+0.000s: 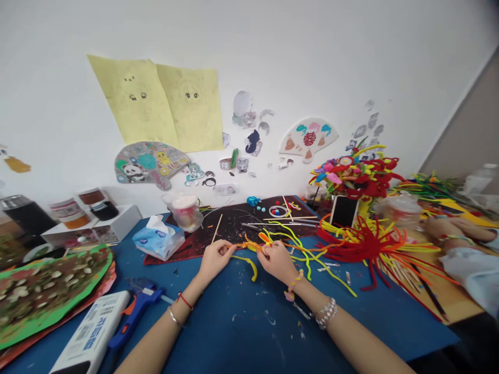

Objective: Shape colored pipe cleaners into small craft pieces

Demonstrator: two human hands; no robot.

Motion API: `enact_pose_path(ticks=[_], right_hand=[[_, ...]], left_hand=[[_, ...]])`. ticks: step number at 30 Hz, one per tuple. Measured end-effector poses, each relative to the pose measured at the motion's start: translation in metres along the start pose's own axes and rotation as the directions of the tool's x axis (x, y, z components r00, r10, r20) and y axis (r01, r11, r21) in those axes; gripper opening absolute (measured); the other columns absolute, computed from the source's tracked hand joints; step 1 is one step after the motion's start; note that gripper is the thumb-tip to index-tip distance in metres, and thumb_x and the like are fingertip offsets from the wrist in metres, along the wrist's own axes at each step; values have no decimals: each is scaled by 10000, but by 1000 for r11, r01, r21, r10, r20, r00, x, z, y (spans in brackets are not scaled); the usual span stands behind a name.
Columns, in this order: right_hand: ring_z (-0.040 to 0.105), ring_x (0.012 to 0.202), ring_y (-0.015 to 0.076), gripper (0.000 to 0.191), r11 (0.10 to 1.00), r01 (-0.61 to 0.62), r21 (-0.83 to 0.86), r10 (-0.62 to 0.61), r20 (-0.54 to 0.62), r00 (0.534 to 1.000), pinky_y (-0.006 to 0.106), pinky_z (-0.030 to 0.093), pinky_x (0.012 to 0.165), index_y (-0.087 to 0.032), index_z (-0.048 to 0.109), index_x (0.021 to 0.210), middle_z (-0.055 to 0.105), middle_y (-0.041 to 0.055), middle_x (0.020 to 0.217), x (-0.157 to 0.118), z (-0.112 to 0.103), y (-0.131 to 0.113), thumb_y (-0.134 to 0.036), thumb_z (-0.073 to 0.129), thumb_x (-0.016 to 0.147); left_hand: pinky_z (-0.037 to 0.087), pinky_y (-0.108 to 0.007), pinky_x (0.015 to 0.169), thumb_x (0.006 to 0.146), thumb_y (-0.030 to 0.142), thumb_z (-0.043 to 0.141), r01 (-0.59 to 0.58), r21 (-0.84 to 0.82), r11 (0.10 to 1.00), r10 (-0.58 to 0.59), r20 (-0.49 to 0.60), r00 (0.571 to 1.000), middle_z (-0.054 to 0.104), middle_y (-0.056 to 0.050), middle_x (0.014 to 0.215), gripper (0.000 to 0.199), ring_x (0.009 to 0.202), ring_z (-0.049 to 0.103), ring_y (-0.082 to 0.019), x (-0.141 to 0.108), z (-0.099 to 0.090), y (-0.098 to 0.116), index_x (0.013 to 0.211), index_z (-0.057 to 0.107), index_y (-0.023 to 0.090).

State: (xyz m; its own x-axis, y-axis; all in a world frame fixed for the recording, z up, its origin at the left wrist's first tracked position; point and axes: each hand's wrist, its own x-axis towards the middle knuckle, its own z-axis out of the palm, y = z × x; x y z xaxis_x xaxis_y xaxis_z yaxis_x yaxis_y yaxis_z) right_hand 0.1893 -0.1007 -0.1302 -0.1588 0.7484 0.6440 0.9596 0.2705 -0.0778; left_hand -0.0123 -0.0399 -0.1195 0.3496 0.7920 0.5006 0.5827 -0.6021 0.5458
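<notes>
Against a white wall with yellow paper sketches stands a blue work table, and it is crowded with craft materials. Near its middle, the person's two bare hands work close together on an orange pipe cleaner, held just above the table and tangled with yellow ones. The left hand is half closed and pinches one end, and the right hand makes a similar tight pinch just beside it, but the fingers hide how the twist goes. Such a stem is probably very light and soft on the surface, while the wire inside is springy, so I think small pinches close to the twist are the best way to take it. A thin wooden stick rises just behind the left hand, and a blue hot glue gun lies nearer the table edge. Toward the wall, a clear plastic cup holds something pale that I cannot identify. Two open jars on a white shelf show brown and orange contents. Far to the right, another person's hand rests beside a red and yellow pipe cleaner bundle.
</notes>
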Motion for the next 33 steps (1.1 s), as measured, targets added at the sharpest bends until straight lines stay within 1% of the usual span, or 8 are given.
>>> enact_pose_path(ticks=[5, 8, 11, 19, 25, 28, 31, 33], right_hand=[[482, 458, 107, 374, 1000, -11, -4, 11, -2, 1000, 275, 294, 676, -173, 456, 470, 528, -8, 433, 1, 2, 2, -243, 414, 835], [484, 456, 110, 371, 1000, -11, -6, 11, -3, 1000, 275, 298, 678, -175, 461, 477, 528, -8, 432, 0, 1, 1, -238, 407, 839], [485, 456, 110, 372, 1000, -5, -7, 5, -1, 1000, 275, 303, 677, -176, 458, 474, 525, -9, 432, 0, 1, 1, -237, 411, 838], [471, 465, 109, 387, 1000, 8, -8, -8, 7, 1000, 274, 310, 667, -176, 440, 452, 501, -14, 426, -1, 2, -1, -253, 429, 831], [451, 505, 112, 373, 995, 88, 37, -89, 30, 996, 278, 322, 683, -181, 457, 454, 489, -25, 440, -3, -2, -13, -255, 442, 819], [447, 514, 117, 368, 993, 104, 58, -105, 16, 994, 284, 325, 684, -183, 459, 454, 488, -21, 445, -4, -3, -14, -250, 443, 815], [444, 497, 115, 373, 995, 82, 58, -82, 6, 997, 281, 326, 683, -181, 442, 447, 478, -20, 436, -4, -2, -11, -235, 438, 816], [455, 493, 115, 370, 997, 63, 43, -63, -2, 998, 277, 326, 683, -181, 435, 448, 476, -20, 433, -3, -1, -8, -232, 439, 815]], left_hand=[[321, -199, 515, 814, 416, 409, -82, -32, 996, 85, 108, 991, 502, 13, 565, 347, 514, 423, -98, -3, -3, 5, 679, 588, 151], [328, -202, 530, 833, 419, 362, -90, -25, 996, 93, 180, 979, 484, 16, 553, 397, 524, 421, -99, -5, -5, 9, 611, 549, 148], [332, -201, 538, 847, 399, 334, -82, -6, 997, 82, 210, 974, 493, 18, 554, 407, 536, 437, -101, -5, -6, 11, 592, 532, 151], [317, -206, 562, 857, 351, 322, 8, 105, 994, -18, 93, 996, 540, 8, 566, 394, 549, 479, -114, -3, -1, 3, 564, 511, 168], [250, -220, 513, 839, 353, 365, 115, 203, 972, -119, 8, 993, 586, -19, 608, 353, 562, 508, -140, -6, 5, -3, 588, 544, 182], [256, -218, 514, 844, 354, 359, 125, 213, 969, -128, 4, 992, 596, -19, 619, 358, 566, 514, -138, -7, 7, -3, 597, 552, 181], [280, -211, 518, 849, 351, 351, 111, 200, 973, -117, 19, 993, 565, -3, 581, 364, 546, 499, -126, -8, 7, 0, 588, 536, 179], [301, -206, 525, 849, 348, 353, 102, 188, 977, -108, 23, 994, 550, 9, 585, 329, 549, 496, -120, -8, 6, 5, 633, 540, 185]])
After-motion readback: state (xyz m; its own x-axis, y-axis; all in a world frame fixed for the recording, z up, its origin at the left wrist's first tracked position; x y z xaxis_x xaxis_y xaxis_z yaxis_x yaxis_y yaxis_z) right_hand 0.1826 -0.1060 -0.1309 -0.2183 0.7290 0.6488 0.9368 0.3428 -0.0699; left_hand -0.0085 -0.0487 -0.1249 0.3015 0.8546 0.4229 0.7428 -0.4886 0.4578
